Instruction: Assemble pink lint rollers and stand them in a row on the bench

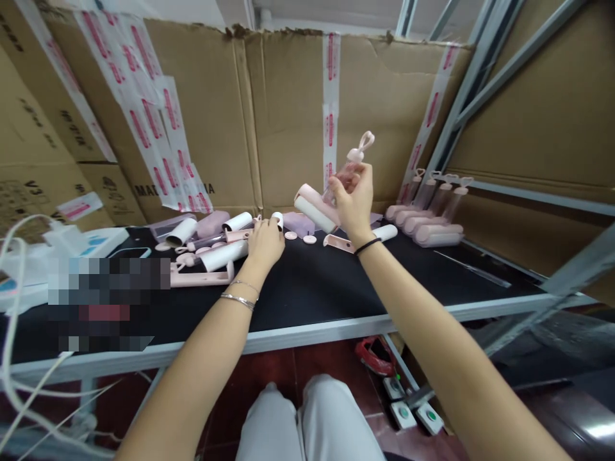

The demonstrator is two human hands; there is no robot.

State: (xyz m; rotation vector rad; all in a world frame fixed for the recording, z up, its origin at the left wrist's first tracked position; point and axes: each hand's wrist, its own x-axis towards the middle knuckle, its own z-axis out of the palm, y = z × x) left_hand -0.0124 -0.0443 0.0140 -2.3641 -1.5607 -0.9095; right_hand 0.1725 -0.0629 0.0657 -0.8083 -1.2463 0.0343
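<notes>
My right hand point(354, 198) is raised above the table with its fingers wrapped round the clear tube point(344, 174) of a pink-and-white part. A pink loop point(367, 140) tops that tube, and a pink and white double cylinder point(317, 208) hangs at its lower end, tilted. My left hand point(266, 242) reaches down among loose parts at the back, fingers bent and their tips partly hidden. Beside its fingertips is a short white tube point(277, 221); what the fingers hold I cannot make out. Another white tube point(223, 256) lies left of that hand.
Several pink-and-white pieces with heart-shaped loops point(435, 214) stand at the back right. A thin metal tool point(473, 269) lies before them. Pink discs point(310, 239) and an open pink shell point(339, 243) lie mid-table. Cardboard point(288, 121) walls the back; a power strip point(103, 246) with cables sits left.
</notes>
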